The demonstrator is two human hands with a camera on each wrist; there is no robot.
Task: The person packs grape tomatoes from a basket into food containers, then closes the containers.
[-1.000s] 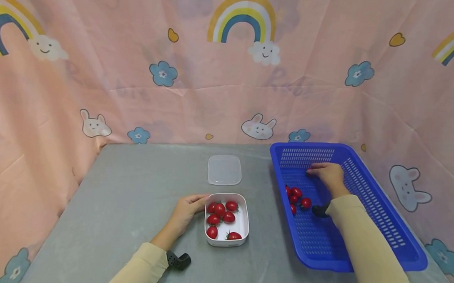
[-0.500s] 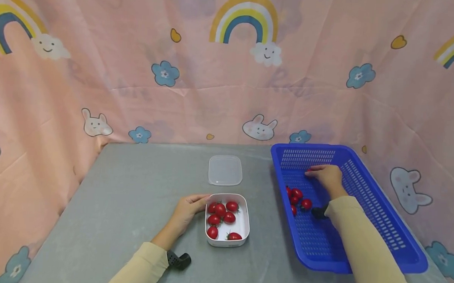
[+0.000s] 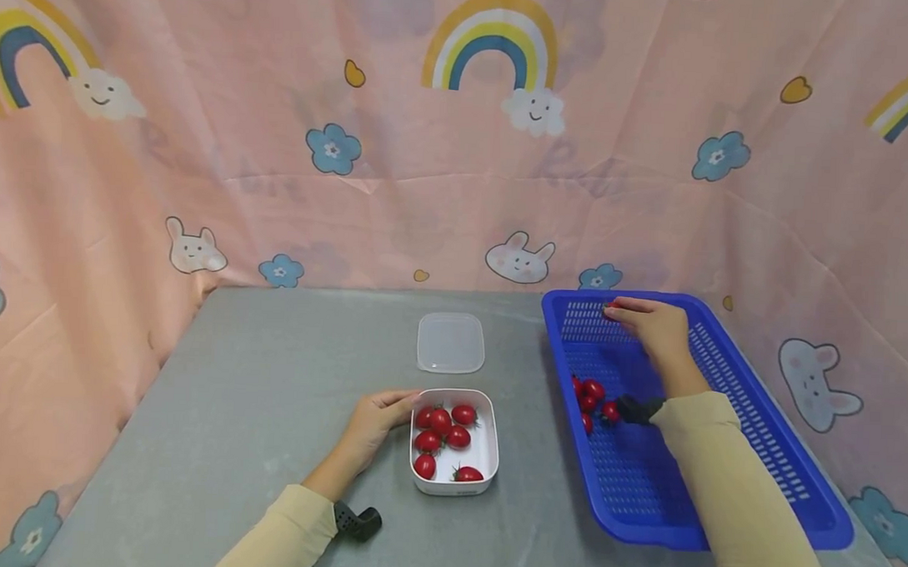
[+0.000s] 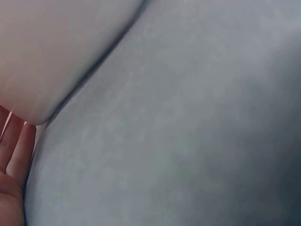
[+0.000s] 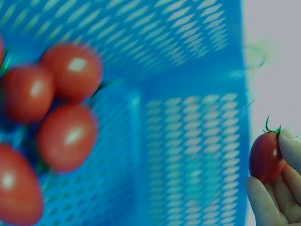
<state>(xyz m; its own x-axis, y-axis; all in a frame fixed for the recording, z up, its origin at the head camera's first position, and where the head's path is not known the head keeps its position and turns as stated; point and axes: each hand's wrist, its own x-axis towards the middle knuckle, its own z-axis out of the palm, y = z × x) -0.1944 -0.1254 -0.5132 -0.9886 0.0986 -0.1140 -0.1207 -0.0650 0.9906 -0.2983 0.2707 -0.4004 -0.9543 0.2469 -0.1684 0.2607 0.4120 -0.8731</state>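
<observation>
In the head view my right hand (image 3: 658, 328) is over the far end of the blue basket (image 3: 597, 497). It pinches a red cherry tomato (image 5: 266, 157) with a green stem between thumb and fingers, seen plainly in the right wrist view. My left hand (image 3: 374, 422) rests against the left side of a small white container (image 3: 482, 430); its fairly straight fingers (image 4: 21, 155) touch the outer wall in the left wrist view. Several cherry tomatoes (image 3: 459, 437) lie inside that container. More tomatoes (image 5: 68, 136) sit along the basket's left side.
Behind the white container a translucent square lid (image 3: 450, 343) lies flat on the grey table (image 3: 294, 353). A pink printed curtain (image 3: 397, 206) hangs at the back and sides. The basket's raised rim stands between the right hand and the container.
My right hand has risen from the basket floor toward its far rim, lifting the pinched cherry tomato. The left hand and the white container stay where they were.
</observation>
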